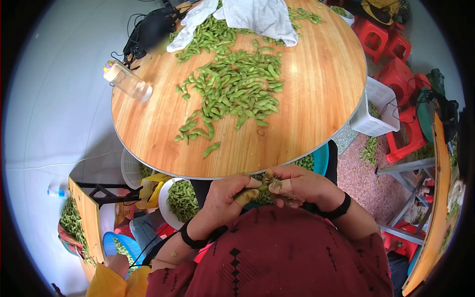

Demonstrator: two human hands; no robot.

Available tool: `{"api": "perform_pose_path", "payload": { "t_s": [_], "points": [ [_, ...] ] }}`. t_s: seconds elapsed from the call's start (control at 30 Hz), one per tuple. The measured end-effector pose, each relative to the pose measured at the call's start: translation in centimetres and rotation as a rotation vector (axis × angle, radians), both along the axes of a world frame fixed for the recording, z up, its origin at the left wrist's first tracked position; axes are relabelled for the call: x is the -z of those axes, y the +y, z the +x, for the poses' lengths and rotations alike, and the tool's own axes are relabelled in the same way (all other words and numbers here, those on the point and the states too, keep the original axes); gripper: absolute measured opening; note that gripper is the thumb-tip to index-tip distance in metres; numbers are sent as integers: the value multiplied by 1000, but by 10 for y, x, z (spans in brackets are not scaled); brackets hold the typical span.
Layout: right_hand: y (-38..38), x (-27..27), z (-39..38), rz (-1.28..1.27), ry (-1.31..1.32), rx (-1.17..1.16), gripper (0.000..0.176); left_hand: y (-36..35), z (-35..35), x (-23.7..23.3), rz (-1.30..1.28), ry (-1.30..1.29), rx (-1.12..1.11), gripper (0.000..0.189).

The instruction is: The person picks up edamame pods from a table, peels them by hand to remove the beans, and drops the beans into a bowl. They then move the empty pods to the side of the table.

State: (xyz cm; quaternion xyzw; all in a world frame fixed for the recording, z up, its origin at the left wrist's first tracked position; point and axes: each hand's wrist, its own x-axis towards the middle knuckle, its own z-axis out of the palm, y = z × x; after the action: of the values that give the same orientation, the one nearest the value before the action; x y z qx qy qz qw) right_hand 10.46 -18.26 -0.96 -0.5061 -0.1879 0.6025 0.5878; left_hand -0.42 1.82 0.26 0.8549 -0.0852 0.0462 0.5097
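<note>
Green pods (pixel 232 89) lie in a loose pile on the round wooden table (pixel 153 131). Just off the table's near edge, my left hand (pixel 225 197) and my right hand (pixel 299 187) meet over a container. Both have their fingers closed on one green pod (pixel 263 188) held between the fingertips. Brownish coverings wrap some fingertips. Below my hands, more pods show in part; my hands and the red patterned shirt hide the rest.
A clear bottle (pixel 131 84) and white cloth (pixel 257 17) are on the table. Bowl of pods (pixel 170 210) lower left; white crate (pixel 378 111) and red stools (pixel 405 136) right. A person's yellow-clad legs (pixel 116 282) show lower left.
</note>
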Motion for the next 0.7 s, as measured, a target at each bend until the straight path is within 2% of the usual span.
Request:
{"api": "perform_pose_path", "payload": {
  "t_s": [0.17, 0.3, 0.37, 0.4, 0.47, 0.53, 0.6, 0.67, 0.7],
  "points": [
    [0, 15, -1, 113, 295, 55, 19, -4, -2, 10, 38, -74, -18, 18],
    [6, 12, -20, 59, 204, 183, 20, -12, -2, 16, 144, -191, -138, 21],
    [13, 12, -34, 87, -241, 396, 18, -18, -1, 17, 143, -191, -181, 21],
    [14, 16, -37, 87, -241, 396, 18, -20, -1, 18, 143, -191, -224, 22],
    [17, 28, -39, 93, -681, 579, 17, -23, 0, 21, 185, -246, -234, 22],
    [17, 32, -36, 67, -665, 570, 17, -23, 1, 21, 228, -302, -244, 21],
    [14, 32, -31, 45, -650, 558, 18, -21, 1, 16, 364, -385, -159, 22],
    [12, 31, -25, -70, -831, 323, 18, -17, -1, 17, 395, -383, -128, 20],
    [13, 31, -26, -63, -828, 318, 18, -15, -4, 17, 421, -380, -90, 19]
  ]
}}
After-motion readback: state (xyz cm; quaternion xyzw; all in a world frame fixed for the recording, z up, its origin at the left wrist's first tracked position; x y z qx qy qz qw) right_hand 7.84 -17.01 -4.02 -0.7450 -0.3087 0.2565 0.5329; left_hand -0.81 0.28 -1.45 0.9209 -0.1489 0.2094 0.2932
